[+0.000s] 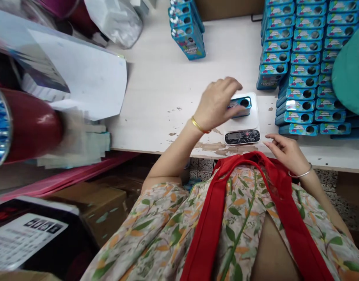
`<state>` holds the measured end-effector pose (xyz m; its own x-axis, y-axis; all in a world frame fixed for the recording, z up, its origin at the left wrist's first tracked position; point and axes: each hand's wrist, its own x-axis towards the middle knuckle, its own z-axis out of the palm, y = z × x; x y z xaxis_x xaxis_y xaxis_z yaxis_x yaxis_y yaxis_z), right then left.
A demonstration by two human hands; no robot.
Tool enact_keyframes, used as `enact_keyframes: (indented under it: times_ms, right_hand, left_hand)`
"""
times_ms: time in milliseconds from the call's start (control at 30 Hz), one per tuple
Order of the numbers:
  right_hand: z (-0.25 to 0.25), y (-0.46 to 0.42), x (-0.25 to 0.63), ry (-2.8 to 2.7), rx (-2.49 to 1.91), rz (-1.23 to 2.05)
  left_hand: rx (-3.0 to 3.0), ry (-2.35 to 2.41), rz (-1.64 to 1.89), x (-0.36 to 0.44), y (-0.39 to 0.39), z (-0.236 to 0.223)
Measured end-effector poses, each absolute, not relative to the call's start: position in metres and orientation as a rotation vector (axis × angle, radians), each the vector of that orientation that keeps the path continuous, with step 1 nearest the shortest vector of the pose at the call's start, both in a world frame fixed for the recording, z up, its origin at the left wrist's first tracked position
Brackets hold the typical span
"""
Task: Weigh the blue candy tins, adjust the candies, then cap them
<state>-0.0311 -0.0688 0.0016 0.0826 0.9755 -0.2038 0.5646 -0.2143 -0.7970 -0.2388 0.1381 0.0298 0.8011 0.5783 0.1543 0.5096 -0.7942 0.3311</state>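
Observation:
A small blue box (247,104) with a round dark opening stands upright on a white digital scale (253,121) near the table's front edge. My left hand (217,102) reaches over the box from the left. Its thumb crosses in front of the box, and the fingers stretch out behind it, spread apart; whether they touch it I cannot tell. Digits on the scale's display (234,136) are too small to read surely. To the right of the scale, my right hand (289,153) hovers at the table edge with thumb and forefinger apart, holding nothing.
Rows of similar blue boxes (302,82) fill the table's right side, beside a teal container (351,70). A shorter row of blue boxes (191,43) stands at the back. On the left are a red container (33,125) of shiny blue pieces and a white sheet (88,74).

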Motion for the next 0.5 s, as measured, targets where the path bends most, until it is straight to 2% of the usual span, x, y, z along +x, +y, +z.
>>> enact_keyframes:
  times_ms: [233, 500]
  right_hand:
    - [0.003, -0.064, -0.034, -1.596, -1.822, 1.074]
    - [0.038, -0.056, -0.029, -1.643, -1.827, 1.049]
  left_hand:
    - [2.380, 1.201, 0.778, -0.305, 0.129, 0.017]
    - [2.279, 1.229, 0.791, -0.319, 0.114, -0.015]
